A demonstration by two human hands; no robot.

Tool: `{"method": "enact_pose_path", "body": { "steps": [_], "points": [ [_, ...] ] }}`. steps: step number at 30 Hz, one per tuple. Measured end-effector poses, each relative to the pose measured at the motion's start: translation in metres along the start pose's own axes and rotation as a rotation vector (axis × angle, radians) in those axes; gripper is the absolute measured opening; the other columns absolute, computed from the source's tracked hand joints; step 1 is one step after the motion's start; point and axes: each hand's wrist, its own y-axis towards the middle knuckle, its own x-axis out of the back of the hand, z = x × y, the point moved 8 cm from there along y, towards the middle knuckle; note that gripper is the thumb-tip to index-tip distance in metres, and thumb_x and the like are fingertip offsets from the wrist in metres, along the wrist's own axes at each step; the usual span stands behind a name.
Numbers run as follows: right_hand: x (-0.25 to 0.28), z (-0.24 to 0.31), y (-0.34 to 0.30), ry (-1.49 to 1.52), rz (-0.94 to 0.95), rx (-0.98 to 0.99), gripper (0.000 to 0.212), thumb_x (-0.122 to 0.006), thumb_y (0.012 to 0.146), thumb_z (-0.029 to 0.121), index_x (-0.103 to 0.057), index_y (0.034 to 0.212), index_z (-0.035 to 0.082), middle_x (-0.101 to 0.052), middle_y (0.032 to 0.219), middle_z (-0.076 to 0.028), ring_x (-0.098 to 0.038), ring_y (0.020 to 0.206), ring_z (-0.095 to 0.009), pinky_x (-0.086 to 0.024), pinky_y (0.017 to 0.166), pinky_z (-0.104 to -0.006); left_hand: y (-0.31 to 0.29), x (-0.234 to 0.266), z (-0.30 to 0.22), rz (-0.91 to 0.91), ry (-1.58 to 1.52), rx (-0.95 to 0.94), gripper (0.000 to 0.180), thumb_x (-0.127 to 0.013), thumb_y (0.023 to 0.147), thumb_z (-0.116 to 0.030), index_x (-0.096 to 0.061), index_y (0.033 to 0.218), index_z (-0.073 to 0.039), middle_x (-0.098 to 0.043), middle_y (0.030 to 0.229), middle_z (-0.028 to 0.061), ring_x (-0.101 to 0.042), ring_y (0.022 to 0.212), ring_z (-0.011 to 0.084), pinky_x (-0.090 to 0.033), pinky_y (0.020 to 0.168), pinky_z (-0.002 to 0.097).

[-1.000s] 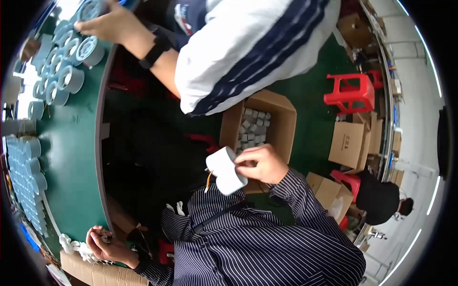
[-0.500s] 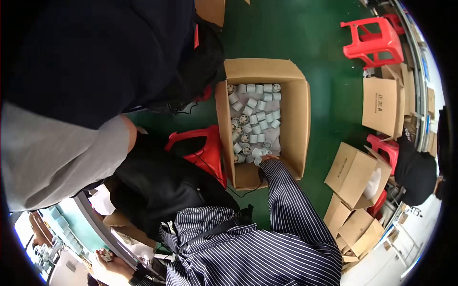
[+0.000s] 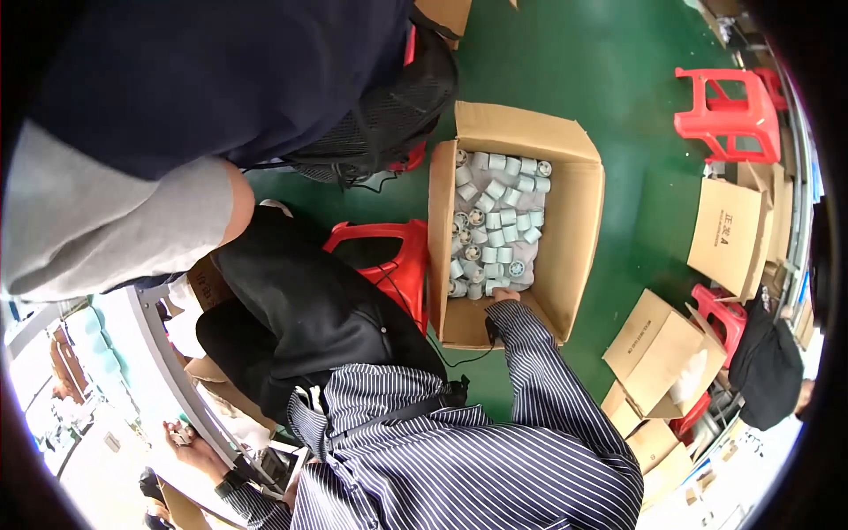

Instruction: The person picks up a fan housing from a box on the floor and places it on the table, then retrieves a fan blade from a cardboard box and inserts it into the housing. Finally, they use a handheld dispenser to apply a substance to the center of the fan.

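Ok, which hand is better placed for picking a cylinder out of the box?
Right, I'd judge: the right hand is inside the box, beside the cylinders. The left hand is well away from the box and seems to hold a small pale thing.

A dark long-sleeved shirt with thin white stripes [image 3: 477, 468] fills the lower middle; plain black trousers [image 3: 327, 327] show left of centre.
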Motion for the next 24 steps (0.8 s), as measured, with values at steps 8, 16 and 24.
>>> {"method": "enact_pose_path", "body": {
  "steps": [8, 16, 24],
  "points": [
    [0.186, 0.275, -0.264, 0.384, 0.187, 0.646, 0.024, -0.067, 0.108, 0.020, -0.078, 0.108, -0.001, -0.080, 0.094, -0.009, -0.068, 0.072, -0.010, -0.054, 0.063, -0.0245, -0.064, -0.095, -0.007, 0.079, -0.057, 0.020, 0.012, -0.065, 0.106, -0.012, -0.066, 0.107, -0.001, -0.072, 0.086, 0.0114, -0.064, 0.063, 0.0156, -0.049, 0.055, 0.0262],
    [0.079, 0.609, -0.624, -0.049, 0.515, 1.575, 0.014, -0.071, 0.093, -0.001, -0.078, 0.104, -0.007, -0.079, 0.088, -0.015, -0.075, 0.075, -0.019, -0.060, 0.070, -0.0276, -0.081, -0.070, -0.039, 0.127, -0.019, -0.122, 0.010, -0.061, 0.102, -0.002, -0.070, 0.101, 0.003, -0.073, 0.084, 0.0108, -0.066, 0.061, 0.0143, -0.053, 0.054, 0.0250],
    [-0.096, 0.783, -0.802, -0.663, 0.479, 2.003, 0.027, -0.077, 0.093, 0.005, -0.074, 0.119, 0.002, -0.073, 0.102, -0.014, -0.072, 0.085, -0.025, -0.059, 0.072, -0.0340, -0.074, -0.068, -0.040, 0.158, 0.012, -0.154, 0.006, -0.068, 0.092, 0.005, -0.073, 0.094, 0.005, -0.075, 0.083, 0.0118, -0.069, 0.063, 0.0145, -0.053, 0.055, 0.0261]
  ]
}}
